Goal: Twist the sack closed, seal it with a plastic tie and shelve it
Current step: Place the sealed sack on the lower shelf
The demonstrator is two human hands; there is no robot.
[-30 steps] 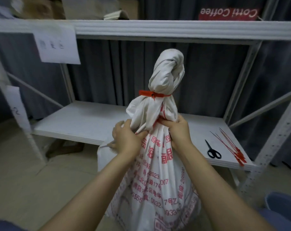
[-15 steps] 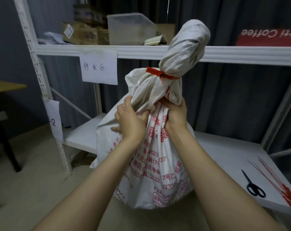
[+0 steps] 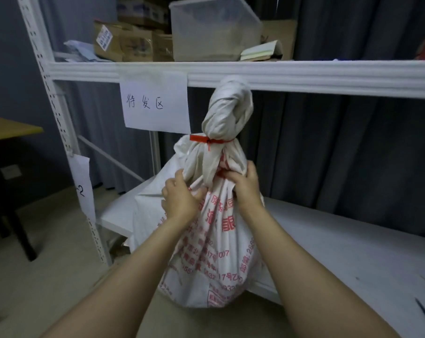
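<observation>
"Where was the sack (image 3: 214,252)?"

"Upright before the front edge of the lower shelf (image 3: 340,240), towards its left end. Its twisted top reached the upper shelf rail (image 3: 304,74), just right of the paper label (image 3: 155,103)."

"And the tie (image 3: 207,140)?"

"Red, cinched round the neck, below the twisted knot."

"The hands?"

"The left hand (image 3: 179,201) and the right hand (image 3: 245,186) each clutched a bunch of cloth just under the tie, side by side, close together."
</observation>
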